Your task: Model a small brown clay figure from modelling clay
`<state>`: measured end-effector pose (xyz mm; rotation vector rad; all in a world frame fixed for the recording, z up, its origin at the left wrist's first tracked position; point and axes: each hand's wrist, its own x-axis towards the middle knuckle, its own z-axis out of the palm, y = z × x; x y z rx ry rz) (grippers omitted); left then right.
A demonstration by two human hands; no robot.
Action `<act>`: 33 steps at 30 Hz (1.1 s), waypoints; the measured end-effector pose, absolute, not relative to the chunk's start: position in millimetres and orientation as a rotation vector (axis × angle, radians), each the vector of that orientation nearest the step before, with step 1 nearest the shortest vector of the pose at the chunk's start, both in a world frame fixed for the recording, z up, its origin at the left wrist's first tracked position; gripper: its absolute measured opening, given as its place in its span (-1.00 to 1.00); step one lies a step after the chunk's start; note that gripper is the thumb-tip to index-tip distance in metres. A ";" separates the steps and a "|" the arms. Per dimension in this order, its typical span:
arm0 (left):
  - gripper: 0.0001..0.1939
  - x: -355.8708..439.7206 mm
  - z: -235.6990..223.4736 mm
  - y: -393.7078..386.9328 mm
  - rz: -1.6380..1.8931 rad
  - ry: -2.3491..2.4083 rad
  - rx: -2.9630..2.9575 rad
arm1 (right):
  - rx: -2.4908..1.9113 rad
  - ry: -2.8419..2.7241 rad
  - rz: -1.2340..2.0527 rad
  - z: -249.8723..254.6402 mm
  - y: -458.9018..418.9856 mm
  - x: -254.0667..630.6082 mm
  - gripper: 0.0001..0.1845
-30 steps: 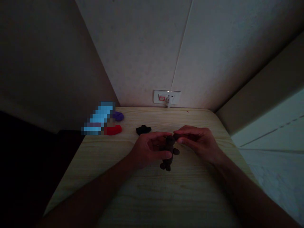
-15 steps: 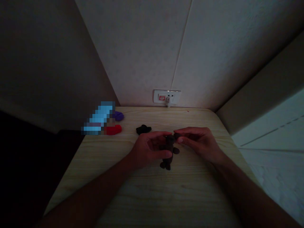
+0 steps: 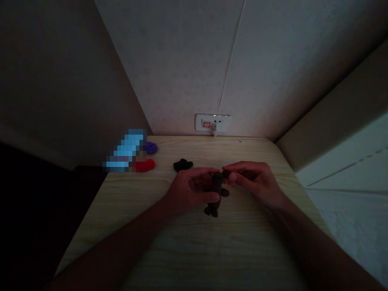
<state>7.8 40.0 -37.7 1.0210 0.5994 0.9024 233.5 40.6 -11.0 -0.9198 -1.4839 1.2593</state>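
A dark brown clay figure (image 3: 216,201) with a rounded head, a body and small stubby limbs is over the wooden table (image 3: 182,250). My left hand (image 3: 191,190) is closed around its left side, thumb across the body and fingers behind the head. Between the thumb and forefinger of my right hand (image 3: 257,182) is a small dark clay piece (image 3: 226,173), pinched beside the head's right side. Whether that piece is joined to the head I cannot tell in the dim light.
A black clay lump (image 3: 182,164) lies behind my left hand. Further left are a red clay lump (image 3: 145,165), a purple clay lump (image 3: 150,148) and a blurred-out bright screen (image 3: 127,149). A wall socket (image 3: 213,123) with a plug sits just above the table's back edge.
My right thumb has shifted slightly to the right along the small clay piece. The left hand and the figure stay in nearly the same place.
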 end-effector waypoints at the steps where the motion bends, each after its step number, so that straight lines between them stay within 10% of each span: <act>1: -0.37 8.0 -37.8 39.8 0.893 0.590 1.029 | -0.933 -1.483 1.242 -11.2 40.5 233.2 -0.86; 33: -0.36 7.7 -37.8 39.4 0.881 0.636 1.030 | -0.913 -1.529 1.335 -12.6 41.8 236.3 -0.81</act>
